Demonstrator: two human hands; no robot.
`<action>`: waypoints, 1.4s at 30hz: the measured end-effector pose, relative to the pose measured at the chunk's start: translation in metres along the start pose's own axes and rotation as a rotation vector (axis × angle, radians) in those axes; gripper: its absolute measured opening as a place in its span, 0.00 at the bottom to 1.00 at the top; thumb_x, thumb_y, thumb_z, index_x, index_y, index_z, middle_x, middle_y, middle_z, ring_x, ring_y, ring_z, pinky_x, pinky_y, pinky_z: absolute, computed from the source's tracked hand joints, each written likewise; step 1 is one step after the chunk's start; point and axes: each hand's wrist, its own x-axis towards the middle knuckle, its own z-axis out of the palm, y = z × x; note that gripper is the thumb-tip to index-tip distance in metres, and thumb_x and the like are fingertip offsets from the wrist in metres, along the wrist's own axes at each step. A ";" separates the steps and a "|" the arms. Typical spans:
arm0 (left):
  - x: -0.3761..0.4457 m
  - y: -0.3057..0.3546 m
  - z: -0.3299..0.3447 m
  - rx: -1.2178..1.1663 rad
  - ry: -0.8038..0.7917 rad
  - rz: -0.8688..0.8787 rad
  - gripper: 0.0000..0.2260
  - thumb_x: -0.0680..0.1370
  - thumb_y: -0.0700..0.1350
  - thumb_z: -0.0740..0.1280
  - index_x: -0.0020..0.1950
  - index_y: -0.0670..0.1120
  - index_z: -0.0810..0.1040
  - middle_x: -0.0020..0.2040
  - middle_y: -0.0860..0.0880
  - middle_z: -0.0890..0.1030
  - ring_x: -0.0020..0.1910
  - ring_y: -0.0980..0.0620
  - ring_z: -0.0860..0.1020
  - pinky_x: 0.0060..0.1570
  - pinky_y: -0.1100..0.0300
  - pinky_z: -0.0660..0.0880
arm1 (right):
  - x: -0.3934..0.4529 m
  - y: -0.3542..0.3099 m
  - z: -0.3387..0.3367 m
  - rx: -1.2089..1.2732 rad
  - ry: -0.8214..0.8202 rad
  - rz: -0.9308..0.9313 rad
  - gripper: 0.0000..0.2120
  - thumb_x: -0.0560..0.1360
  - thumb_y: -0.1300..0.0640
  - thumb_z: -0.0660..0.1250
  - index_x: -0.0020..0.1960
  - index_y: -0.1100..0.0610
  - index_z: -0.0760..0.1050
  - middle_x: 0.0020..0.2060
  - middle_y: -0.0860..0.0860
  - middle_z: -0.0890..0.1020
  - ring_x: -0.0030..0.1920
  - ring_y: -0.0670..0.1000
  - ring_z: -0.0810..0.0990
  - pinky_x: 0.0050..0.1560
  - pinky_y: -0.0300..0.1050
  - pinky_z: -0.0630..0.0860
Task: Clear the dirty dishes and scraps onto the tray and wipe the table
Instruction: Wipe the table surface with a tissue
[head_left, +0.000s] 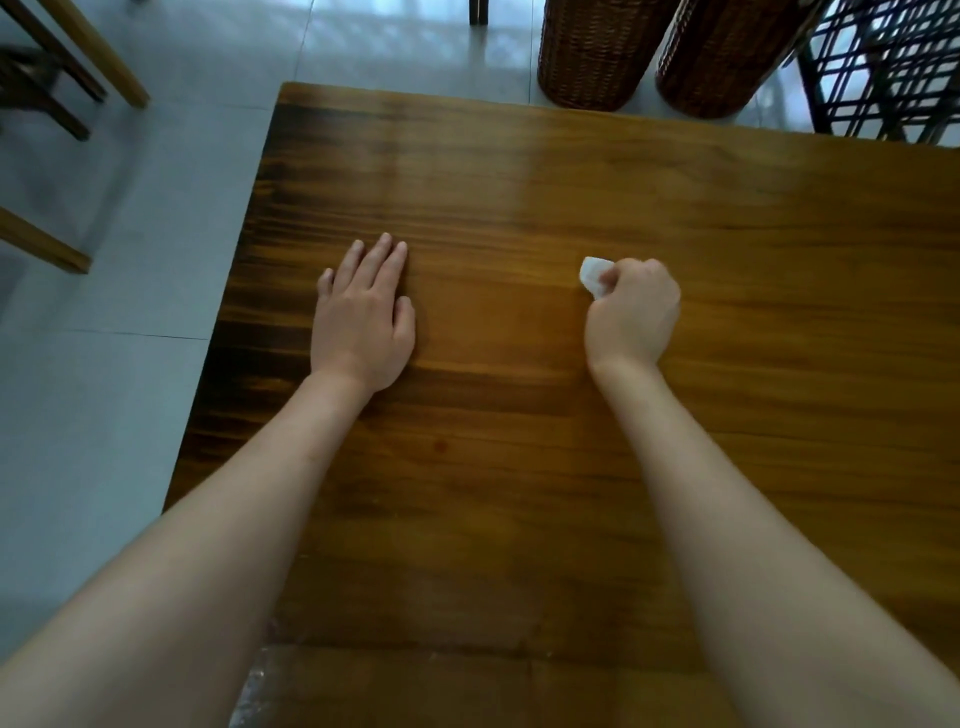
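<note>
A brown wooden table (519, 197) fills most of the view. My left hand (363, 317) lies flat on it, palm down, fingers straight and together, near the left side. My right hand (634, 317) is curled into a fist around a small crumpled white tissue (592, 273), which sticks out at the thumb side and touches the tabletop. No dishes, scraps or tray show in this view.
Two dark wicker cylinders (597, 52) (722, 57) stand on the tiled floor beyond the table's far edge. A black lattice chair (883, 67) is at the far right. Wooden furniture legs (88, 57) stand at the far left. The table's left edge (228, 291) borders grey floor.
</note>
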 end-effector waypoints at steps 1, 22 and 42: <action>0.000 0.000 0.000 0.000 0.000 -0.002 0.22 0.80 0.48 0.55 0.75 0.49 0.60 0.75 0.49 0.61 0.75 0.47 0.55 0.72 0.47 0.51 | -0.009 -0.005 0.000 0.003 -0.002 -0.014 0.13 0.75 0.70 0.60 0.55 0.61 0.79 0.51 0.57 0.79 0.53 0.56 0.75 0.50 0.43 0.71; -0.002 0.002 -0.005 -0.025 -0.015 -0.014 0.22 0.80 0.48 0.55 0.75 0.49 0.59 0.76 0.49 0.59 0.75 0.48 0.54 0.72 0.48 0.50 | -0.038 0.015 0.006 0.021 0.072 -0.103 0.14 0.75 0.70 0.59 0.55 0.61 0.79 0.48 0.56 0.79 0.51 0.55 0.75 0.47 0.38 0.66; -0.005 0.001 0.001 -0.046 0.026 0.005 0.21 0.81 0.46 0.55 0.74 0.48 0.61 0.75 0.48 0.62 0.75 0.47 0.56 0.71 0.52 0.51 | -0.002 -0.017 0.014 0.025 -0.106 -0.293 0.15 0.76 0.69 0.59 0.59 0.61 0.78 0.51 0.58 0.78 0.54 0.57 0.75 0.54 0.46 0.72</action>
